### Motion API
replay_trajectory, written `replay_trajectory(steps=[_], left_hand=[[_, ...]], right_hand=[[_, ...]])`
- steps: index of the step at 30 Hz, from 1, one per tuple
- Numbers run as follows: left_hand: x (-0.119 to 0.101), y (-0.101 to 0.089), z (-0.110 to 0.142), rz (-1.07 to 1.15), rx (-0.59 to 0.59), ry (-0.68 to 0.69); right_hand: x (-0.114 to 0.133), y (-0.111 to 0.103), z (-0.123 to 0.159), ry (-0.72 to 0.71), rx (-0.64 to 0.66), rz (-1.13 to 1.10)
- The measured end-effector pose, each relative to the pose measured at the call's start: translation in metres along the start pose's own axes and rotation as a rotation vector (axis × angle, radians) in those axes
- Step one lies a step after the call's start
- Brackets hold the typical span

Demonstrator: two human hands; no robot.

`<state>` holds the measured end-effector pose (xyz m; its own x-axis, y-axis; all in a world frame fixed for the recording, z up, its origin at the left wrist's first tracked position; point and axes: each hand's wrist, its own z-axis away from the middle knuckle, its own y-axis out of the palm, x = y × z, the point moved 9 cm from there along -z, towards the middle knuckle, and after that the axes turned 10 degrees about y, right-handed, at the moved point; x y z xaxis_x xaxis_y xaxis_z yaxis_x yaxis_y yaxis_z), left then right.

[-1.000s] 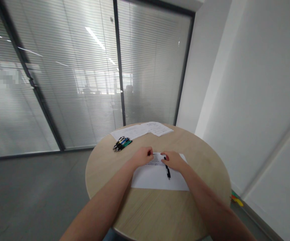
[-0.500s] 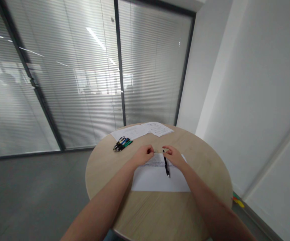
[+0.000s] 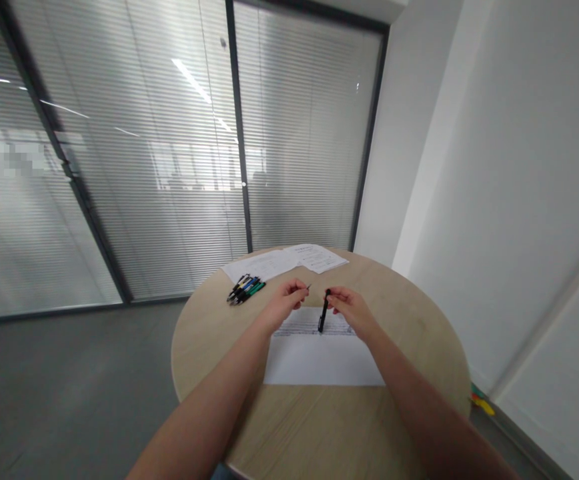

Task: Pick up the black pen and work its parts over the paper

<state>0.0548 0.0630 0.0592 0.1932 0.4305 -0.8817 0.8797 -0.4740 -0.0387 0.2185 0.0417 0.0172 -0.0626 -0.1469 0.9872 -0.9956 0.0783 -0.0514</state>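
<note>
My right hand [image 3: 348, 308] pinches a black pen [image 3: 323, 315] by its upper end. The pen slants downward over the sheet of paper [image 3: 324, 360], and a clip shows near its lower end. Just to the left, my left hand [image 3: 288, 298] is closed in a pinch. A small thin piece [image 3: 308, 287] pokes out from its fingertips; its kind is too small to make out. Handwritten lines cover the upper part of the sheet, while its lower part is blank. Both hands are over the sheet's far edge, a short gap apart.
Several pens [image 3: 246, 289] lie in a bunch at the left of the round wooden table [image 3: 419, 340]. Behind them, printed papers [image 3: 314, 257] overlap at the table's far edge. A glass partition with blinds [image 3: 299, 133] stands beyond, with a white wall [image 3: 529, 200] on the right.
The right fingers, loosely spread by the pen before, now pinch it, and its lower end has swung left and up. My left hand has risen slightly, showing the thin piece more clearly.
</note>
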Motion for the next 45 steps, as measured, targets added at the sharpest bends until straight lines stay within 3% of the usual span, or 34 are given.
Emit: replay_trajectory(steps=[8, 14, 21, 34, 45], left_hand=[[0.008, -0.008, -0.003, 0.214, -0.067, 0.003], [0.012, -0.016, -0.004, 0.334, -0.142, -0.031], [0.008, -0.027, -0.005, 0.237, -0.296, -0.021], [-0.036, 0.015, -0.037, 0.166, -0.267, 0.068], [-0.028, 0.023, -0.034, 0.129, -0.304, 0.172]], right_hand=[[-0.001, 0.019, 0.003, -0.055, 0.102, 0.067], [0.0, 0.022, 0.005, -0.088, 0.107, 0.104], [0.009, 0.024, 0.009, -0.119, 0.123, 0.116], [0.012, 0.02, 0.008, -0.129, 0.095, 0.188], [0.012, 0.021, 0.007, -0.139, 0.101, 0.186]])
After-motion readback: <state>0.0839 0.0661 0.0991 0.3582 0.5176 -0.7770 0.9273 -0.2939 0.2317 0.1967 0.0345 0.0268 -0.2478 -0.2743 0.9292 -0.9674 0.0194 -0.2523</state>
